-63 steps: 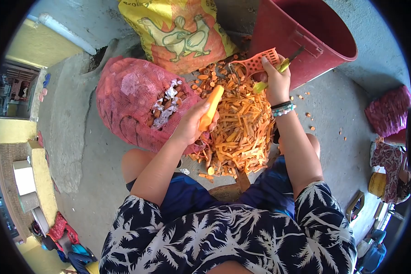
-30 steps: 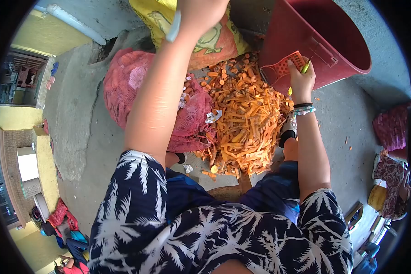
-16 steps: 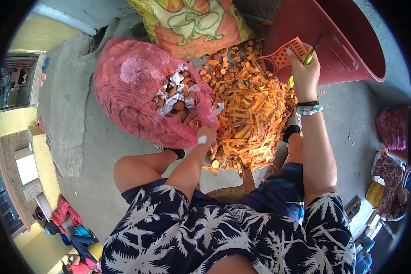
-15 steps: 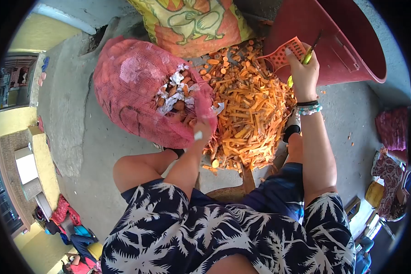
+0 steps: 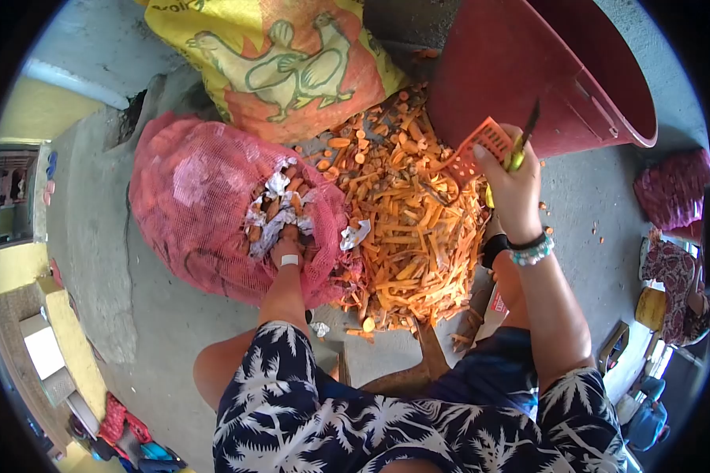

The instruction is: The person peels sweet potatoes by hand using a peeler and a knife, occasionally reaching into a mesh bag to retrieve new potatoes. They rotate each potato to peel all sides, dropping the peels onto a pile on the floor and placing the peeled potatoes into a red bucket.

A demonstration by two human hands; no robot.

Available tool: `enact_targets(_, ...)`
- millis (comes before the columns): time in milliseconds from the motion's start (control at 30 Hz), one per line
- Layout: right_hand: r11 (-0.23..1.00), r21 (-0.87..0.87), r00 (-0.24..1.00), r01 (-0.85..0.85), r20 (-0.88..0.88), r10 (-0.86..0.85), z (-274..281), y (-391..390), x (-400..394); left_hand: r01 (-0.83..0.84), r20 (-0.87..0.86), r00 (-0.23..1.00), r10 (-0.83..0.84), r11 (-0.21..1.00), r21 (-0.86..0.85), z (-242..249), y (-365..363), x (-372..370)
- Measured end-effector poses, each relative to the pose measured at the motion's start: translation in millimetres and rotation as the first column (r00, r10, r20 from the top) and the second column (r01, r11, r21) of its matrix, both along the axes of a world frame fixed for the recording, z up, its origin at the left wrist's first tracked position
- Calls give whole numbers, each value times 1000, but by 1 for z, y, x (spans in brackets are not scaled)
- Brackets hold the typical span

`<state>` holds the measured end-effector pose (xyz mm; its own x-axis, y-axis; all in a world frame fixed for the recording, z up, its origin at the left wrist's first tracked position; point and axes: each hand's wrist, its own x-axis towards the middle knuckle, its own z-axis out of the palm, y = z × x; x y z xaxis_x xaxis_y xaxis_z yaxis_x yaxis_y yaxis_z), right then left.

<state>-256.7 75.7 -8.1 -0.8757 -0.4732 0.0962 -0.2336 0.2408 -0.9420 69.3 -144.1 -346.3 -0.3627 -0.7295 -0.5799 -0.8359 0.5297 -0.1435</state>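
Note:
My left hand (image 5: 286, 251) reaches into the mouth of a pink mesh sack (image 5: 189, 185), among carrots and crumpled paper (image 5: 272, 229). Its fingers are mostly hidden there. In my right hand (image 5: 519, 197) is an orange plastic peeler (image 5: 473, 154) with a perforated handle, its forked head pointing left. The same hand grips a knife (image 5: 517, 158) with a yellow-green handle, its dark blade pointing up. Below the peeler, a large heap of carrot peelings and cut ends (image 5: 418, 229) covers the floor between the sack and my right leg.
A yellow and orange sack (image 5: 292, 67) printed with chickens stands behind the heap. A large dark red tub (image 5: 505, 71) leans at the upper right. Part of a wooden stool (image 5: 430, 347) shows between my legs. Bundled fabric (image 5: 674, 185) lies far right.
My left hand has moved from the sack's near edge deeper in among the carrots and paper. My right hand still holds the peeler and knife, now slightly lower in view. The camera view has shifted.

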Motion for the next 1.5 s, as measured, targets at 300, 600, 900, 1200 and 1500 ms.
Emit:
enact_targets(300, 1000, 13, 998, -6, -64, 7, 17, 7, 0, 48, -259, 966, -13, 991, 128, 64, -9, 10)
enact_targets(600, 997, -80, 998, -10, -63, 5, 17, 14, -4, -557, -902, 195, 385, 800, 221, 243, 25, -40)
enact_targets(900, 975, -203, 996, -89, -14, 88, 17, 13, 21, 161, -375, -313, 872, 438, 884, 247, 63, -14)
enact_targets(1200, 980, -142, 989, -143, -55, 136, 26, 30, 30, 200, 51, -505, 861, 60, 978, 177, 84, -3)
enact_targets(1500, 961, -200, 982, -189, -46, 184, 24, 25, 37, -496, -903, 94, 418, 807, 322, 314, 65, 32)
